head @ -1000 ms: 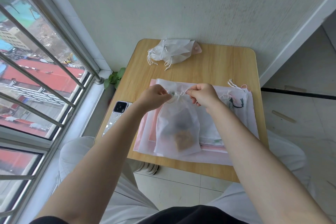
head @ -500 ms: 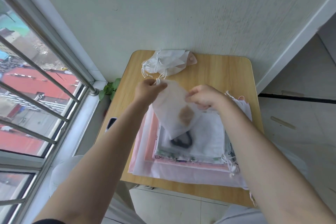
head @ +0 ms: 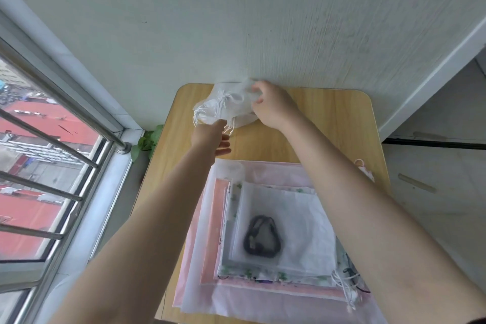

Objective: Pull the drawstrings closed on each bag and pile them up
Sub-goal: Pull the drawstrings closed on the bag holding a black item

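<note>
At far table (head: 328, 118) edge by wall: small closed bag moved from our front onto white pile (head: 226, 106). Right hand (head: 271, 102) pinches it; left hand (head: 213, 137) spread, just released. Flat stack (head: 276, 231) waits; we take next bag there.

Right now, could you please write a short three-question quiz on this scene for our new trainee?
1. True or false: the pile of closed bags sits at the table's far edge, by the wall.
2. Which hand touches the bag on top of that pile: A left, B right?
3. What shows through the top flat bag of the near stack?

Key: 1 true; 2 B, the right hand; 3 a dark coiled cord.
</note>
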{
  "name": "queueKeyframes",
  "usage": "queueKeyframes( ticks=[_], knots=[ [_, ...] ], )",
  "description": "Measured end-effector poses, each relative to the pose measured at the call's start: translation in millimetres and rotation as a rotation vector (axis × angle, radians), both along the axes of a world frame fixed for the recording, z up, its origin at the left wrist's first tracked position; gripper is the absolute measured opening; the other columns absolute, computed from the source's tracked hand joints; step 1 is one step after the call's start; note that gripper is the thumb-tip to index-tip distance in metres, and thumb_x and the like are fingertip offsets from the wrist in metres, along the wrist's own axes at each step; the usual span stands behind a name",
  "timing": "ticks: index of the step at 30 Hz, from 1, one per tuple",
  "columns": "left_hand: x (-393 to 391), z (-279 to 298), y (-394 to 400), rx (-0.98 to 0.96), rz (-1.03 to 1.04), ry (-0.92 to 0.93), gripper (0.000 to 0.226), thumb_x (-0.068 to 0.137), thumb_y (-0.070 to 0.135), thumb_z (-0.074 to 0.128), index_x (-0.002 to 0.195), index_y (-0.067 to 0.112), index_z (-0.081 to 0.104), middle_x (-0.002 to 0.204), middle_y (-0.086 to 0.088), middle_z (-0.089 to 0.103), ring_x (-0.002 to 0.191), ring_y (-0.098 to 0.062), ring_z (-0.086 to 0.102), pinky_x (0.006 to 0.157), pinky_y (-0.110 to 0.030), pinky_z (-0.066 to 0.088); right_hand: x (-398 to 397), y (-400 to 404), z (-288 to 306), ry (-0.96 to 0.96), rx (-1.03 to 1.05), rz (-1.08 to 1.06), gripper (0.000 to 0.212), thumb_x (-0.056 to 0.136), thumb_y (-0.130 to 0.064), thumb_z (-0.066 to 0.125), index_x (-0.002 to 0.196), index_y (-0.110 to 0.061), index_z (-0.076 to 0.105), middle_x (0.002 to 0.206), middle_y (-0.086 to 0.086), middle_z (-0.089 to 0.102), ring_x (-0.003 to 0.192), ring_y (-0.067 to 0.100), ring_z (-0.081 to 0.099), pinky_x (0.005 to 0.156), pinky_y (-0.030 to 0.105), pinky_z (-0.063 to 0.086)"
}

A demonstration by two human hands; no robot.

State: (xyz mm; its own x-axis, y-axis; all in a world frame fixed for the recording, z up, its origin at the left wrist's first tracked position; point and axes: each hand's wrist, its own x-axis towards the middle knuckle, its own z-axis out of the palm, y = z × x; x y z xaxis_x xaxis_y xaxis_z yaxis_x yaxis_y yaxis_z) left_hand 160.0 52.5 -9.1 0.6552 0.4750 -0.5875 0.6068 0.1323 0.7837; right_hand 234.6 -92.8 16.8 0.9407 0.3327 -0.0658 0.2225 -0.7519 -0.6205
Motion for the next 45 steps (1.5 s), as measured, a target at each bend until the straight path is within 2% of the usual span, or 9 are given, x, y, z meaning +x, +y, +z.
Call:
queueKeyframes(
  ticks=[6, 11, 16, 20, 25, 29, 37, 42, 45],
  knots=[
    [-29.9, -4.5, -17.5, 0.485, -0.400, -0.078, 0.014, 0.080, 0.026, 0.066, 0.077, 0.012, 0.065, 0.065, 0.002, 0.056, 0.060, -0.018, 0.052, 0.060, -0.026, 0.041, -37.4, -27.0, -21.8, 0.097, 0.002, -0.058, 0.021, 0.092, -0.017, 0.048, 0.095, -0.003, 0.063, 0.096, 0.013, 0.067, 0.085, 0.029, 0.064, 0.067, 0.033, 0.047],
    [-75.7, -17.7, -45.3, 0.914, -1.098, 0.008, 0.044, 0.075, 0.040, 0.079, 0.114, 0.023, 0.068, 0.111, -0.001, 0.054, 0.105, -0.020, 0.054, 0.087, -0.032, 0.047, -85.5, -45.0, -13.7, 0.415, -0.385, 0.153, 0.025, 0.087, -0.027, 0.064, 0.084, -0.003, 0.067, 0.067, 0.011, 0.067, 0.050, 0.022, 0.056, 0.052, 0.024, 0.041],
    [-97.1, -30.2, -61.0, 1.153, -0.996, -0.030, 0.014, 0.088, 0.020, 0.060, 0.098, 0.020, 0.069, 0.109, -0.004, 0.056, 0.108, -0.025, 0.050, 0.085, -0.034, 0.044, -123.5, -62.0, -29.4, 0.311, -0.572, 0.148, 0.016, 0.086, -0.010, 0.059, 0.101, -0.009, 0.064, 0.083, 0.008, 0.062, 0.072, 0.025, 0.058, 0.065, 0.027, 0.044],
    [-106.9, -26.3, -64.5, 1.075, -0.797, -0.124, 0.027, 0.086, 0.006, 0.051, 0.107, 0.018, 0.065, 0.102, -0.001, 0.064, 0.101, -0.022, 0.056, 0.074, -0.031, 0.043, -136.1, -71.9, -34.5, 0.167, -0.487, 0.053, 0.031, 0.088, 0.000, 0.051, 0.115, -0.007, 0.064, 0.115, 0.011, 0.065, 0.103, 0.031, 0.063, 0.075, 0.031, 0.045],
    [-115.4, -5.3, -47.9, 0.902, -1.012, 0.063, 0.022, 0.084, 0.026, 0.062, 0.101, 0.016, 0.071, 0.099, 0.004, 0.065, 0.097, -0.018, 0.059, 0.084, -0.032, 0.052, -142.7, -66.6, -21.7, 0.092, -0.408, 0.141, 0.024, 0.088, -0.001, 0.052, 0.098, -0.014, 0.069, 0.105, 0.004, 0.064, 0.092, 0.025, 0.062, 0.069, 0.029, 0.045],
    [-131.1, 7.4, -41.2, 0.850, -0.982, 0.017, 0.019, 0.085, 0.035, 0.067, 0.074, 0.021, 0.061, 0.079, 0.004, 0.053, 0.078, -0.014, 0.048, 0.066, -0.024, 0.037, -158.0, -37.1, -12.6, 0.188, -0.137, 0.319, 0.019, 0.089, -0.009, 0.055, 0.090, -0.022, 0.069, 0.103, -0.001, 0.063, 0.091, 0.021, 0.062, 0.073, 0.032, 0.050],
    [-178.2, 7.7, 4.0, 0.567, -0.939, 0.219, 0.024, 0.081, 0.027, 0.072, 0.091, 0.006, 0.073, 0.076, -0.003, 0.062, 0.073, -0.017, 0.056, 0.067, -0.026, 0.048, -164.5, -31.2, -30.0, 0.206, -0.309, 0.169, 0.048, 0.089, -0.018, 0.049, 0.136, -0.011, 0.044, 0.145, 0.009, 0.035, 0.113, 0.029, 0.055, 0.090, 0.037, 0.049],
    [-179.6, 2.2, 8.6, 0.375, -0.771, 0.125, 0.045, 0.092, 0.051, 0.055, 0.095, 0.009, 0.070, 0.081, -0.004, 0.067, 0.068, -0.015, 0.058, 0.066, -0.027, 0.045, -176.9, -17.4, -37.4, 0.264, -0.380, 0.252, 0.029, 0.090, -0.013, 0.048, 0.118, -0.015, 0.057, 0.149, 0.008, 0.033, 0.104, 0.027, 0.059, 0.082, 0.035, 0.049],
    [-178.2, -4.5, 4.0, 0.173, -0.493, 0.026, 0.048, 0.094, 0.055, 0.050, 0.102, 0.013, 0.072, 0.091, -0.004, 0.071, 0.077, -0.017, 0.062, 0.069, -0.029, 0.049, -186.2, -9.6, -40.5, 0.200, -0.256, 0.244, 0.011, 0.090, -0.019, 0.058, 0.098, -0.024, 0.063, 0.126, 0.003, 0.045, 0.101, 0.024, 0.057, 0.078, 0.031, 0.044]
  ],
)
